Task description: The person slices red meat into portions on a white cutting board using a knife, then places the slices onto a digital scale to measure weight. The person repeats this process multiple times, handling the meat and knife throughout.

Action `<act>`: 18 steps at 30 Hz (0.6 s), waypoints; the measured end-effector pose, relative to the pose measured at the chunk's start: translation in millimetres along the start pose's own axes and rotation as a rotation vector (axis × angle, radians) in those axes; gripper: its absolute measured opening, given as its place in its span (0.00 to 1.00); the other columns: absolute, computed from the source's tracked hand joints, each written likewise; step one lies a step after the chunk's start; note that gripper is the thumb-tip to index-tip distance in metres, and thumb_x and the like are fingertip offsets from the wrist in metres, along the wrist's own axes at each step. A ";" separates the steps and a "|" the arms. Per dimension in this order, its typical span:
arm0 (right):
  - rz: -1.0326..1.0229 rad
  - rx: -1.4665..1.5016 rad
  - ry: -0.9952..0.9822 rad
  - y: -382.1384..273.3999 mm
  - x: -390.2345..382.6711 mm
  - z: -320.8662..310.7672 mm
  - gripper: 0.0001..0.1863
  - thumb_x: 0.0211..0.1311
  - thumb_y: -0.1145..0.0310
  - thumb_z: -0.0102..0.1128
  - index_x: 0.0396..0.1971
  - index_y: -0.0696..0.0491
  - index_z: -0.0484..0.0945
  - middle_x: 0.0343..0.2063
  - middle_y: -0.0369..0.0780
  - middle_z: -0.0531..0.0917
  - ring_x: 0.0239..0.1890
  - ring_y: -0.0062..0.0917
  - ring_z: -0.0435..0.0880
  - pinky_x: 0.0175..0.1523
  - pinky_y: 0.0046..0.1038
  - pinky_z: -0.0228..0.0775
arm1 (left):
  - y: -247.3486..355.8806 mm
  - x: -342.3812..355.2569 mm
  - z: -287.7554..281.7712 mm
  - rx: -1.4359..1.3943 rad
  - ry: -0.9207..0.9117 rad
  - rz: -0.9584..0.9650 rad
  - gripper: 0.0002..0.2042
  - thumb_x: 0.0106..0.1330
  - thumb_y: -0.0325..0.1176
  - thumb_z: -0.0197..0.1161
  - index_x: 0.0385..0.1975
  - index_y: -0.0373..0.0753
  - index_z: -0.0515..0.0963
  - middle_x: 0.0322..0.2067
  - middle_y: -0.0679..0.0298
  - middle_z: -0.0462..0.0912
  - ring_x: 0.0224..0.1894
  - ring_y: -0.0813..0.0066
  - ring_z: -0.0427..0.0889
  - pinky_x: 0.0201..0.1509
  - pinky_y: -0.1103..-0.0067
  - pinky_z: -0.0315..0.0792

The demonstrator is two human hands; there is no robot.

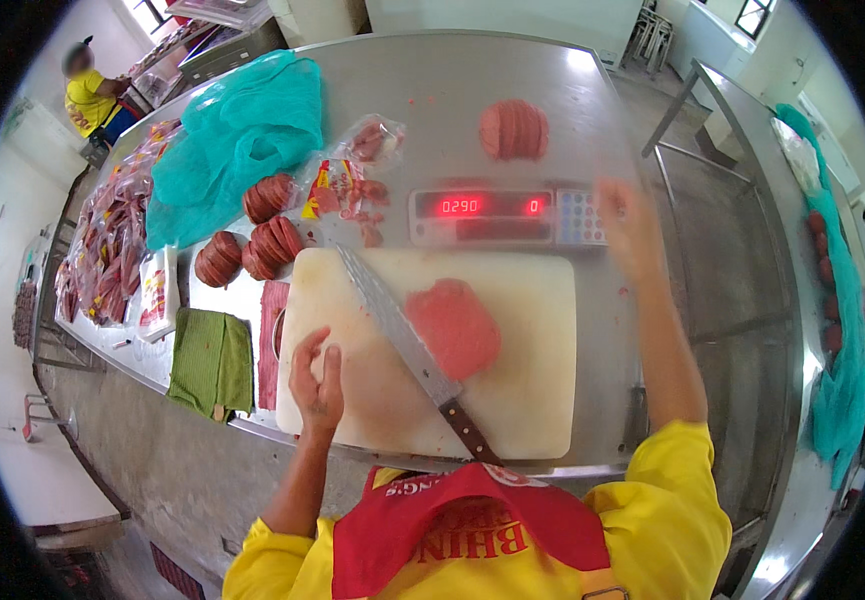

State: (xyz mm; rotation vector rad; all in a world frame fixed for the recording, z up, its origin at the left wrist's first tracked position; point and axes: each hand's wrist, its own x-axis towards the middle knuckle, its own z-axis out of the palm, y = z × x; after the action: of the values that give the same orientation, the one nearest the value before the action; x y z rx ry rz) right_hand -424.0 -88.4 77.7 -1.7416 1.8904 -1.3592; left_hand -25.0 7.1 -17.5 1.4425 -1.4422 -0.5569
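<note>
My left hand (314, 378) is over the left part of the white cutting board (542, 410), fingers apart and holding nothing. A long knife (387, 320) with a dark handle lies diagonally across the board beside a pink meat slab (457, 325). My right hand (624, 222), blurred, is by the keypad at the right end of the digital scale (482, 225); I cannot tell whether it touches it. A round stack of sliced meat (512, 128) sits behind the scale. Reddish sliced stacks (262, 250) lie left of the board, near small bagged meat pieces (372, 140).
Teal mesh cloth (232, 140), heaped bagged meat (112, 230), a green towel (210, 360) and a red cloth (270, 355) occupy the steel table's left. A second table (792, 320) with teal mesh stands right. Another person (97, 100) works at the upper left.
</note>
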 end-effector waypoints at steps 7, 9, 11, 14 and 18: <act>0.271 -0.029 -0.605 -91.7 -224.2 4.4 0.23 0.57 0.60 0.61 0.49 0.58 0.71 0.40 0.48 0.77 0.42 0.37 0.77 0.45 0.34 0.70 | 47.6 89.5 55.2 0.065 -0.636 0.250 0.19 0.59 0.41 0.64 0.46 0.36 0.76 0.45 0.53 0.79 0.49 0.60 0.77 0.53 0.72 0.69; 0.251 -0.145 -0.555 -104.1 -249.0 13.4 0.27 0.56 0.60 0.61 0.51 0.59 0.68 0.43 0.50 0.74 0.47 0.44 0.73 0.51 0.39 0.67 | 69.7 95.9 69.9 0.156 -0.859 0.393 0.27 0.56 0.48 0.66 0.51 0.37 0.73 0.51 0.53 0.75 0.55 0.58 0.73 0.58 0.67 0.66; 0.205 -0.279 -0.540 -111.0 -267.0 25.6 0.29 0.55 0.59 0.62 0.52 0.59 0.66 0.46 0.50 0.72 0.50 0.45 0.71 0.52 0.42 0.65 | 86.1 82.3 79.8 0.332 -1.034 0.643 0.34 0.52 0.51 0.68 0.56 0.37 0.68 0.56 0.49 0.69 0.59 0.51 0.68 0.61 0.61 0.62; 0.212 -0.423 -0.524 -112.7 -286.1 43.8 0.30 0.54 0.60 0.61 0.54 0.59 0.65 0.48 0.49 0.71 0.52 0.45 0.69 0.53 0.45 0.62 | 96.6 35.5 93.8 0.634 -1.022 0.855 0.41 0.49 0.50 0.69 0.60 0.36 0.60 0.60 0.44 0.63 0.62 0.40 0.62 0.63 0.53 0.58; 0.242 -0.505 -0.479 -111.0 -301.1 57.0 0.27 0.54 0.66 0.60 0.53 0.59 0.66 0.45 0.49 0.72 0.49 0.45 0.71 0.51 0.45 0.63 | 96.7 24.7 107.6 0.753 -0.896 0.802 0.38 0.48 0.40 0.66 0.59 0.33 0.58 0.59 0.38 0.62 0.61 0.33 0.61 0.60 0.50 0.61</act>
State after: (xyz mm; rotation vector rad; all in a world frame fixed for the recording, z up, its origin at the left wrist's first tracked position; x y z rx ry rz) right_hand -230.9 164.7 7.9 -1.7522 2.1621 -0.3432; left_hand -158.9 -31.2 28.7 0.9617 -2.9739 -0.1007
